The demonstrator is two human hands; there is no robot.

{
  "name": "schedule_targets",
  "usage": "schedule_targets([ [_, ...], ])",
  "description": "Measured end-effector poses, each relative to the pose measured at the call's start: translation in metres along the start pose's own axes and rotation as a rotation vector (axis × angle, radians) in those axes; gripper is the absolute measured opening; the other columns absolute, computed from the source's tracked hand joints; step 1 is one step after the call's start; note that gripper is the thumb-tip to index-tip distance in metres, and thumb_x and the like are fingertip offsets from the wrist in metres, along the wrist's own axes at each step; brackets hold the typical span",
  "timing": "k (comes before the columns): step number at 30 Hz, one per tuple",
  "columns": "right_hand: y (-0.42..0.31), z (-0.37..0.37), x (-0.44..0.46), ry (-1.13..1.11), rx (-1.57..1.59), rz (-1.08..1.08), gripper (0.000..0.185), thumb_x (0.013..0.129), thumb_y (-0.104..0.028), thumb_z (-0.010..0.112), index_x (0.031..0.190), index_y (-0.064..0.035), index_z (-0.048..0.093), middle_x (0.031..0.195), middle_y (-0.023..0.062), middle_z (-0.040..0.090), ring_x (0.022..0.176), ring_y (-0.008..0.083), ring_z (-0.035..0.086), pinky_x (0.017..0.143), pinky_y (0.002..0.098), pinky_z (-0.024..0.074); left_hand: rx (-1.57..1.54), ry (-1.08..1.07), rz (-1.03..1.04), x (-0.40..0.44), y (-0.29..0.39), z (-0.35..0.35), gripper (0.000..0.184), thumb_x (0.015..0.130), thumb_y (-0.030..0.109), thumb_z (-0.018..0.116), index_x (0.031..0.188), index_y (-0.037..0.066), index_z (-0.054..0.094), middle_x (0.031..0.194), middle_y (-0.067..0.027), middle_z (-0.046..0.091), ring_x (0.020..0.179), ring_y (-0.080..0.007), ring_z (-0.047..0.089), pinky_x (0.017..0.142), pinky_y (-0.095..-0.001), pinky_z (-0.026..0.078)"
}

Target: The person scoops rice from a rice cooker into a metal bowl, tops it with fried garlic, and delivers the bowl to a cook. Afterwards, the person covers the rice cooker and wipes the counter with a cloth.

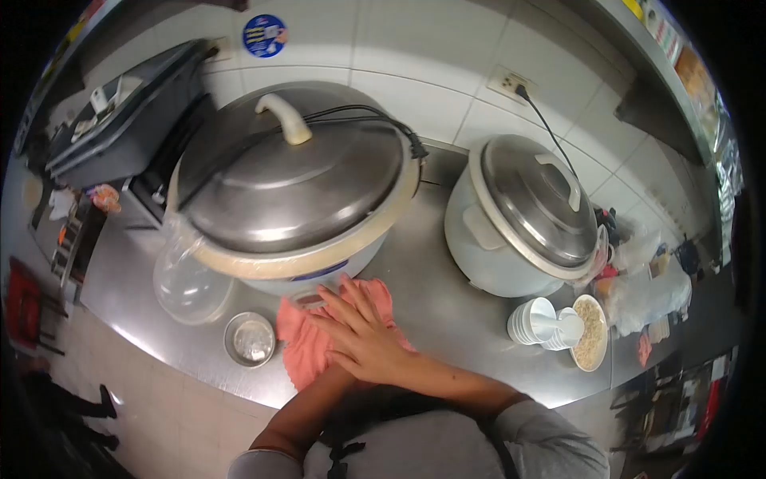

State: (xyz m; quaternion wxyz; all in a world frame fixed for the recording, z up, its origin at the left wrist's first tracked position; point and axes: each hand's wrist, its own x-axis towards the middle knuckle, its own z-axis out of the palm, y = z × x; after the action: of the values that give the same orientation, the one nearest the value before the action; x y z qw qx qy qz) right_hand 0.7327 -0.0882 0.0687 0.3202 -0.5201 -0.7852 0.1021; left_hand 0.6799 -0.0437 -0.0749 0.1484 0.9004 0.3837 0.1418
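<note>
A pink cloth (299,347) lies bunched on the steel counter in front of the large cooker (295,191). Over the cloth is my right hand (365,339), its fingers spread and stretched toward the cooker's base. My left hand (343,374) is crossed beneath the right one at the cloth. Only its wrist area shows, and its fingers are hidden. Under the fingertips, at the cloth's upper edge, is a small clear round item that I cannot make out. A round metal dish (250,340) stands left of the cloth.
A smaller lidded cooker (519,215) stands right, with stacked white cups (530,321) and an oval bowl of pale grains (589,334) before it. A clear plastic bag (190,287) and grey bin (132,120) are left. Someone's dark-clad legs (76,403) show lower left.
</note>
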Motion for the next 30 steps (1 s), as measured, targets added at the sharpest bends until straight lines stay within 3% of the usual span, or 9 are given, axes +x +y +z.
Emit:
schedule_targets([
  [9,0.099,-0.008,-0.171,0.231,0.079,0.405,0.042,0.077,-0.002,0.069,0.117,-0.0125,0.059,0.136,0.0132,0.044,0.129,0.0415,0.036,0.105,0.0501,0.0331,-0.084,0.014,-0.049,0.106,0.043,0.066,0.040,0.094,0.032,0.043,0.102,-0.004,0.059,0.106,-0.0272,0.058,0.109,-0.0411,0.051,0.106,-0.0554,0.026],
  [10,0.105,-0.008,-0.192,0.278,0.027,0.453,0.041,0.076,0.000,0.069,0.114,-0.0103,0.059,0.134,0.0132,0.046,0.126,0.0413,0.040,0.103,0.0492,0.0359,-0.121,0.209,-0.021,0.126,0.047,0.071,0.035,0.095,0.024,0.039,0.089,-0.007,0.056,0.090,-0.0289,0.058,0.091,-0.0419,0.054,0.091,-0.0500,0.037],
  [16,0.127,0.009,-0.243,0.532,0.213,0.666,0.034,0.076,-0.001,0.067,0.108,-0.0039,0.057,0.129,0.0181,0.048,0.122,0.0408,0.043,0.102,0.0500,0.0364,-0.268,0.598,-0.097,0.289,0.038,0.087,0.037,0.095,0.029,0.039,0.109,0.000,0.057,0.104,-0.0240,0.059,0.097,-0.0423,0.054,0.091,-0.0501,0.039],
  [18,0.128,-0.002,-0.237,0.447,0.156,0.596,0.034,0.076,-0.001,0.067,0.108,-0.0038,0.057,0.129,0.0182,0.048,0.123,0.0407,0.043,0.102,0.0500,0.0363,-0.023,0.266,-0.367,0.340,0.021,0.119,0.042,0.095,0.035,0.038,0.117,0.006,0.057,0.118,-0.0222,0.056,0.108,-0.0400,0.051,0.094,-0.0499,0.039],
  [19,0.127,-0.005,-0.236,0.409,0.132,0.563,0.034,0.076,-0.002,0.067,0.108,-0.0038,0.057,0.129,0.0182,0.048,0.123,0.0407,0.043,0.102,0.0501,0.0362,-0.027,0.230,-0.261,0.350,0.025,0.120,0.044,0.094,0.037,0.039,0.119,0.005,0.055,0.121,-0.0218,0.055,0.111,-0.0411,0.050,0.096,-0.0497,0.038],
  [24,0.122,-0.010,-0.235,0.426,0.229,0.636,0.030,0.082,-0.008,0.063,0.111,-0.0043,0.057,0.132,0.0193,0.045,0.130,0.0422,0.034,0.107,0.0515,0.0291,0.198,-0.284,0.098,0.276,0.061,0.101,0.055,0.091,0.044,0.040,0.134,0.011,0.046,0.129,-0.0168,0.051,0.118,-0.0404,0.046,0.105,-0.0574,0.026],
  [27,0.123,-0.009,-0.236,0.471,0.216,0.590,0.031,0.085,-0.013,0.061,0.114,-0.0044,0.056,0.133,0.0195,0.044,0.132,0.0425,0.031,0.108,0.0507,0.0268,0.387,0.040,0.440,0.159,0.081,0.107,0.063,0.084,0.044,0.050,0.138,0.012,0.042,0.123,-0.0152,0.053,0.120,-0.0360,0.044,0.105,-0.0671,0.015],
  [29,0.126,-0.004,-0.242,0.510,0.249,0.540,0.031,0.086,-0.015,0.060,0.115,-0.0041,0.055,0.133,0.0190,0.044,0.132,0.0420,0.030,0.108,0.0498,0.0252,0.071,-0.368,0.555,0.090,0.108,0.048,0.062,0.081,0.042,0.054,0.134,0.009,0.047,0.126,-0.0161,0.050,0.124,-0.0367,0.039,0.108,-0.0641,0.013],
  [30,0.127,-0.005,-0.242,0.508,0.250,0.511,0.032,0.086,-0.014,0.060,0.115,-0.0040,0.054,0.132,0.0185,0.045,0.131,0.0412,0.032,0.107,0.0496,0.0259,-0.057,-0.294,0.589,0.056,0.108,0.055,0.055,0.080,0.041,0.057,0.124,0.008,0.053,0.119,-0.0169,0.053,0.119,-0.0379,0.043,0.109,-0.0603,0.015],
])
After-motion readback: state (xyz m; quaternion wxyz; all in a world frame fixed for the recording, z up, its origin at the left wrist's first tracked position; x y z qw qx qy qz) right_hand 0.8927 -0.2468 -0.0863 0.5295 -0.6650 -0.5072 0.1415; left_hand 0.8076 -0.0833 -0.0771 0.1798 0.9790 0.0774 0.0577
